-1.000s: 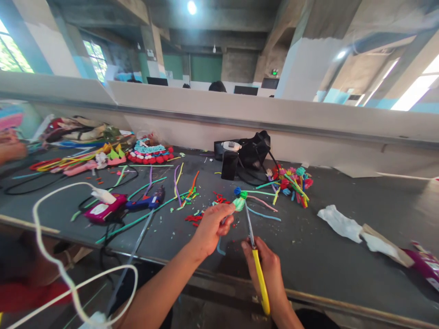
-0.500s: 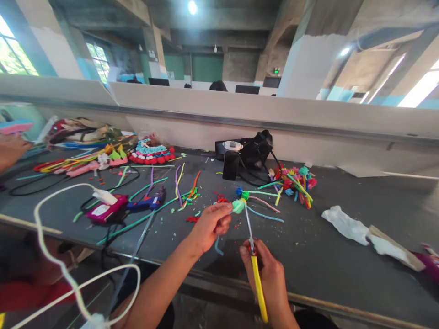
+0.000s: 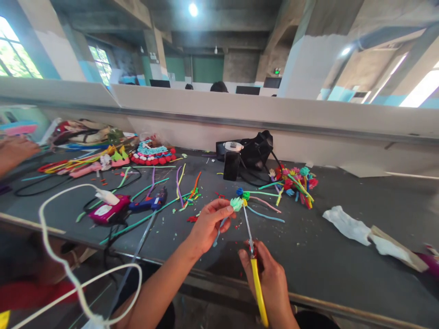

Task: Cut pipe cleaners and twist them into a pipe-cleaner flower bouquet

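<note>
- The left hand (image 3: 209,226) is pinching the mint flower (image 3: 236,204) between thumb and fingers, above the table (image 3: 329,274).
- The right hand (image 3: 270,276) is closing around the scissors (image 3: 259,292); a yellow handle is showing in front of the palm, and the blades are pointing up toward the left hand's fingertips.
- The scissors' tip is lying just to the right of the mint flower; whether the two are touching, one cannot tell.
- A blue stem (image 3: 219,230) is showing just beneath the left hand's fingers.
- Just beyond the left hand, a blue pompom (image 3: 239,192) and a green pompom (image 3: 246,195) are sitting side by side.
- A pink stem (image 3: 265,204) and a pale blue stem (image 3: 265,215) are stretching rightward beyond the right hand.
- Red scraps (image 3: 192,219) are lying just left of the left hand.
- Farther beyond both hands, a phone (image 3: 231,165) is standing in front of a black bag (image 3: 259,148), and a bunch of flowers (image 3: 298,183) is lying to the right of them.
- Well left of the left hand, a glue gun (image 3: 149,204) is resting beside a pink box (image 3: 109,210).
- Well right of the right hand, a white tissue (image 3: 346,224) is lying crumpled.
- At the far left, another person's hand (image 3: 17,153) is reaching in.
</note>
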The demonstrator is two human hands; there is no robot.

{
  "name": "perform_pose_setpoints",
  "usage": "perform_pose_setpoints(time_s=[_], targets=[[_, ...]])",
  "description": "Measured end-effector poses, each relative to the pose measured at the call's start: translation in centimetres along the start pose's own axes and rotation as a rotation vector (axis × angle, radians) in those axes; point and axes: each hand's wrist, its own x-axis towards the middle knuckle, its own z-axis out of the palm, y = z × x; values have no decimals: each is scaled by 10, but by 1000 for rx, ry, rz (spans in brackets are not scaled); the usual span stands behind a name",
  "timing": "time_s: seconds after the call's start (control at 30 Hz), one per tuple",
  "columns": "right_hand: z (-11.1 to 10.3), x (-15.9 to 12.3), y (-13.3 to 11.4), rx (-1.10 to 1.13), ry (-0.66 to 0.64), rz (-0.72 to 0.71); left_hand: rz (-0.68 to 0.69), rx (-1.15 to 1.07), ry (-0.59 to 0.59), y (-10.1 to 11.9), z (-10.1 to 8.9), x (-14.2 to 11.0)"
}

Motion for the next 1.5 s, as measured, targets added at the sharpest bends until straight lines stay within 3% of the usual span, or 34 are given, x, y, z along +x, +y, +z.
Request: perform_pose_setpoints(time_s=[0.7,1.1,1.37,1.5], targets=[[5,3,3,9,41,16,36,128,9,0,4,-5],[6,11,6,154,-25,-10,-211,88,-163,2,7,-4],[4,7,7,98,103,-19,-77,100,-119,2,4,-3],[5,1,5,60,71,-6,-22,148,-75,2,0,-1]])
